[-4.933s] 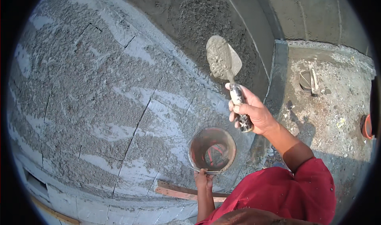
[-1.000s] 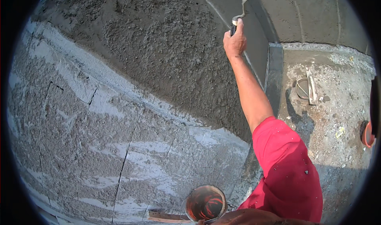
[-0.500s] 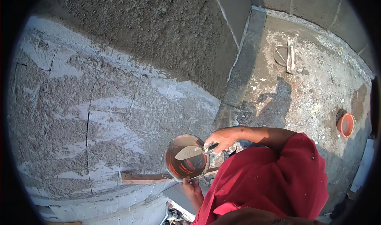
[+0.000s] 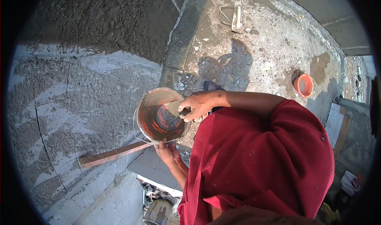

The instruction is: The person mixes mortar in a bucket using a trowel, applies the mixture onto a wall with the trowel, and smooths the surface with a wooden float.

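A bucket (image 4: 145, 116) with an orange inside smeared with grey mortar hangs tilted in front of me, its mouth facing up. My left hand (image 4: 168, 151) grips its near rim, fingers closed around the edge. In my right hand (image 4: 197, 106) is a trowel (image 4: 173, 107), held closed by its handle at the bucket's right side. The trowel's blade reaches into the bucket's mouth, and part of its handle is hidden by my fingers. A thin wire bail (image 4: 135, 124) curves off the bucket's left side.
A wooden beam (image 4: 115, 155) runs beneath the bucket. To the left stands a block wall (image 4: 53, 114) with patchy mortar; rough wet plaster (image 4: 99, 22) lies above it. A small orange bucket (image 4: 304, 86) and a wooden board (image 4: 237, 17) rest on the rubble-strewn floor.
My view has shifted, so the wall and floor sit further left. The bucket appears larger, and the trowel blade has gone deeper into its mouth. Both hands keep their grips.
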The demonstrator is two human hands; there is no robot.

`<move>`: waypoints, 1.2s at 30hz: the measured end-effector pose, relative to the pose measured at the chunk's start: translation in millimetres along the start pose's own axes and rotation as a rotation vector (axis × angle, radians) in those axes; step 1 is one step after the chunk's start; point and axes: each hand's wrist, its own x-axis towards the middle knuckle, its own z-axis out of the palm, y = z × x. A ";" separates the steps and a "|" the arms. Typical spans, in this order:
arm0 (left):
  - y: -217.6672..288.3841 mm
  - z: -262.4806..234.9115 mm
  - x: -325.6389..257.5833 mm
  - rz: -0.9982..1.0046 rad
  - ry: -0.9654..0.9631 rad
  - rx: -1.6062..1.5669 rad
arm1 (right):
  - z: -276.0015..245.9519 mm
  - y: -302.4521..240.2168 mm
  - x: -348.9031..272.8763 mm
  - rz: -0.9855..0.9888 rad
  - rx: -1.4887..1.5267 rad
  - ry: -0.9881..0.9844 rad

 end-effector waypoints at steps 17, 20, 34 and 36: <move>-178.9 355.6 233.0 -0.233 -0.180 0.355 | -342.1 422.4 -6.7 0.476 -0.175 0.704; -293.7 444.0 316.9 -0.458 -0.189 0.551 | -420.0 567.8 -22.9 0.600 -0.172 0.781; -667.8 630.6 534.6 -0.645 -0.345 0.737 | -671.0 850.2 118.1 0.945 0.043 1.268; -675.5 617.3 545.1 -0.643 -0.305 0.767 | -669.5 857.5 129.6 0.803 0.170 1.347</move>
